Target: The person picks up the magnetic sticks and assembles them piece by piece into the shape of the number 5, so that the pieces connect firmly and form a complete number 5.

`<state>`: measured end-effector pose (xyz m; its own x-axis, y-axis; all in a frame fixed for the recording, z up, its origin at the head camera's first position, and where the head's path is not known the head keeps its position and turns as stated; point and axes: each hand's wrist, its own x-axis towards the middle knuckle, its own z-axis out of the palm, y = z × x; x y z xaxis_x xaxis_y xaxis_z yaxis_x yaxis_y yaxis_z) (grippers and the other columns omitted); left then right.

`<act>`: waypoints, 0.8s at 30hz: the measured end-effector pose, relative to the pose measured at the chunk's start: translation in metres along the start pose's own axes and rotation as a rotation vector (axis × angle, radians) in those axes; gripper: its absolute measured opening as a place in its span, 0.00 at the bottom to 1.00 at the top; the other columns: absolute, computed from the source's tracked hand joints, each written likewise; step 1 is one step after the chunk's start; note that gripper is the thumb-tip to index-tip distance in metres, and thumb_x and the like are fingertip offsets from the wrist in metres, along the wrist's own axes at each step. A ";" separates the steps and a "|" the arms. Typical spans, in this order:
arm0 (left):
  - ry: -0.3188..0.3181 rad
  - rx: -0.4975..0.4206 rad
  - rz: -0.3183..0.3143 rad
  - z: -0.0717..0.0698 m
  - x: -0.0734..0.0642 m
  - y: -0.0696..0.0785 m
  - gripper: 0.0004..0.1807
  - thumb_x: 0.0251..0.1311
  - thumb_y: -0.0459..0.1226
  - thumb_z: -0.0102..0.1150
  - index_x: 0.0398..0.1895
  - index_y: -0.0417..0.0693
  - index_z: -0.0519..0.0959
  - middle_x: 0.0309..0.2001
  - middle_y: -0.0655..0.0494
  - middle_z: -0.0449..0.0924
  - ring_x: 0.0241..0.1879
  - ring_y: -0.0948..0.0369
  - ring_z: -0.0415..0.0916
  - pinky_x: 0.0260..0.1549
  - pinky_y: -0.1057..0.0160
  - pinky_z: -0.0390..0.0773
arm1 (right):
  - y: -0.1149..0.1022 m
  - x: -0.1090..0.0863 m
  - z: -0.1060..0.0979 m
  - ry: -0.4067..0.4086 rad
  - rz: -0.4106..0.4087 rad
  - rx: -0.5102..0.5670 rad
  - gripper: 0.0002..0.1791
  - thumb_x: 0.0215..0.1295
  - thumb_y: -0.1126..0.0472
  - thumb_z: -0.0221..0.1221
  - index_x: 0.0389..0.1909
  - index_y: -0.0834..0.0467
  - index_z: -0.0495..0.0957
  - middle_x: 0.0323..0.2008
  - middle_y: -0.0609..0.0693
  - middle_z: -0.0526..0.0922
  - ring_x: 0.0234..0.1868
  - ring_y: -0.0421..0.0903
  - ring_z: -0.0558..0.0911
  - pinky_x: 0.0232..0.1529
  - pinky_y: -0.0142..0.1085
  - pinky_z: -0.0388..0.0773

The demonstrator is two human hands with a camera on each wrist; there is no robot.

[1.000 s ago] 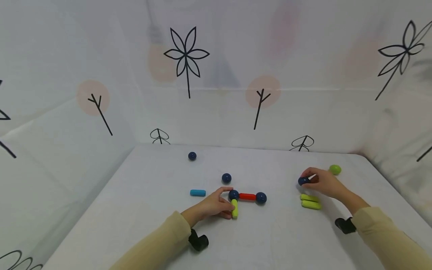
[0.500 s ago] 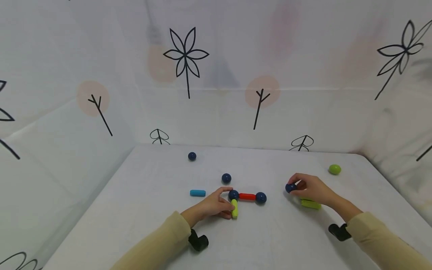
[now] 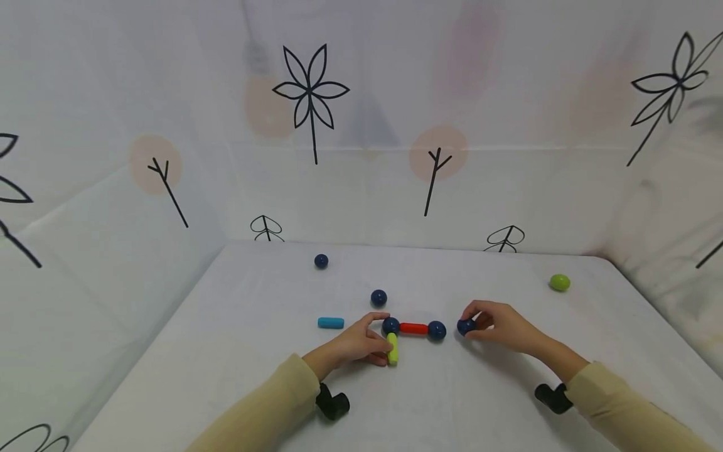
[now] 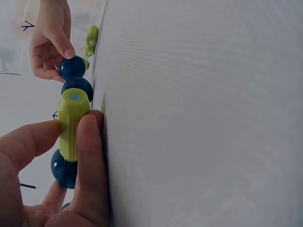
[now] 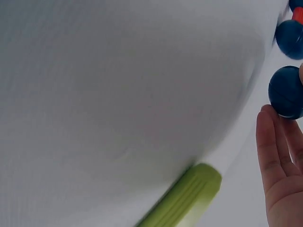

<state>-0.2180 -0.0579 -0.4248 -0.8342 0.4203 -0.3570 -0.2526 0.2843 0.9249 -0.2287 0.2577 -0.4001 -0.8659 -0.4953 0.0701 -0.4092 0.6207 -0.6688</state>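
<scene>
My left hand [image 3: 356, 342] pinches a lime-green rod [image 3: 393, 351] between thumb and fingers, a fingertip reaching the dark blue ball [image 3: 391, 326] at the rod's far end. From that ball a red rod [image 3: 414, 329] runs right to a second blue ball [image 3: 437, 331]; these parts lie joined on the white table. My right hand [image 3: 499, 323] holds a loose blue ball [image 3: 465, 326] by thumb and fingers, a small gap from the second ball. The right wrist view shows the same held ball [image 5: 286, 92], apart from the joined one [image 5: 290, 39].
Two more blue balls, one near [image 3: 379, 298] and one farther back [image 3: 321, 261], lie beyond the joined parts. A light blue rod [image 3: 331, 322] is left of them. A green ball [image 3: 560, 282] sits back right. Two lime rods [image 4: 92, 35] lie beyond the right hand.
My right hand has carried the blue ball leftward and nearer, close to the joined parts, now covering the two lime rods in the head view. The left hand has stayed in place.
</scene>
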 end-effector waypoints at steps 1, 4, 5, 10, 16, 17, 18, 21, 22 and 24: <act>0.000 -0.001 0.000 0.000 0.000 0.000 0.35 0.57 0.34 0.62 0.67 0.55 0.59 0.34 0.48 0.79 0.30 0.56 0.80 0.32 0.63 0.80 | -0.001 0.000 0.002 -0.006 -0.004 0.009 0.15 0.53 0.62 0.67 0.40 0.57 0.75 0.38 0.48 0.79 0.34 0.43 0.78 0.36 0.33 0.78; 0.001 0.000 0.001 0.001 0.000 0.000 0.35 0.57 0.33 0.62 0.67 0.55 0.59 0.34 0.47 0.78 0.30 0.56 0.80 0.32 0.63 0.80 | -0.004 0.000 0.008 -0.025 -0.021 0.035 0.15 0.54 0.61 0.66 0.41 0.56 0.75 0.38 0.47 0.79 0.35 0.43 0.78 0.37 0.33 0.78; 0.001 0.002 0.001 0.001 0.000 0.000 0.35 0.57 0.33 0.62 0.67 0.55 0.59 0.34 0.47 0.79 0.30 0.56 0.80 0.32 0.63 0.80 | -0.005 0.000 0.009 -0.030 -0.028 0.043 0.15 0.54 0.61 0.66 0.41 0.57 0.75 0.38 0.47 0.79 0.35 0.43 0.78 0.37 0.33 0.78; 0.007 0.006 0.007 0.003 0.001 0.002 0.35 0.57 0.33 0.62 0.67 0.55 0.59 0.34 0.47 0.78 0.30 0.56 0.80 0.32 0.62 0.80 | -0.015 0.001 0.014 -0.029 -0.047 0.042 0.15 0.54 0.61 0.66 0.42 0.56 0.75 0.36 0.46 0.78 0.34 0.43 0.78 0.36 0.34 0.78; 0.002 0.012 0.009 0.004 0.001 0.005 0.36 0.57 0.33 0.62 0.67 0.55 0.59 0.34 0.48 0.78 0.30 0.56 0.80 0.32 0.62 0.80 | -0.025 0.000 0.015 -0.025 -0.065 0.034 0.15 0.53 0.61 0.67 0.42 0.55 0.75 0.37 0.46 0.78 0.34 0.42 0.77 0.36 0.34 0.78; 0.004 0.017 0.007 0.005 0.001 0.006 0.36 0.57 0.33 0.62 0.67 0.55 0.59 0.34 0.48 0.78 0.30 0.56 0.80 0.32 0.62 0.80 | -0.027 0.000 0.016 -0.023 -0.072 0.035 0.15 0.53 0.61 0.67 0.41 0.55 0.75 0.37 0.47 0.78 0.34 0.42 0.77 0.36 0.35 0.78; 0.006 0.020 0.007 0.005 0.001 0.006 0.36 0.57 0.33 0.62 0.67 0.55 0.59 0.34 0.48 0.78 0.30 0.56 0.80 0.32 0.62 0.80 | -0.028 0.000 0.017 -0.021 -0.075 0.038 0.15 0.53 0.61 0.67 0.41 0.55 0.75 0.38 0.47 0.78 0.34 0.42 0.78 0.36 0.34 0.78; 0.016 0.031 0.002 0.007 0.002 0.008 0.35 0.57 0.33 0.62 0.67 0.56 0.59 0.34 0.48 0.78 0.30 0.56 0.79 0.31 0.62 0.80 | -0.032 0.001 0.023 -0.017 -0.103 0.049 0.15 0.53 0.60 0.67 0.41 0.54 0.75 0.39 0.47 0.78 0.34 0.42 0.78 0.36 0.35 0.78; 0.019 0.033 0.001 0.007 0.003 0.008 0.35 0.57 0.33 0.62 0.67 0.56 0.60 0.34 0.48 0.78 0.29 0.56 0.79 0.31 0.62 0.80 | -0.033 0.001 0.025 -0.020 -0.114 0.054 0.15 0.54 0.59 0.67 0.41 0.54 0.75 0.39 0.47 0.78 0.34 0.42 0.78 0.36 0.35 0.78; 0.023 0.035 -0.003 0.008 0.004 0.009 0.35 0.57 0.34 0.62 0.67 0.56 0.60 0.34 0.48 0.78 0.29 0.56 0.79 0.31 0.62 0.80 | -0.037 0.002 0.029 -0.028 -0.138 0.063 0.15 0.54 0.59 0.67 0.41 0.54 0.75 0.39 0.47 0.78 0.35 0.42 0.78 0.37 0.35 0.78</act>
<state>-0.2199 -0.0470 -0.4191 -0.8446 0.3998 -0.3561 -0.2378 0.3157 0.9186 -0.2070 0.2166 -0.3969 -0.7938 -0.5907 0.1450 -0.5045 0.5063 -0.6995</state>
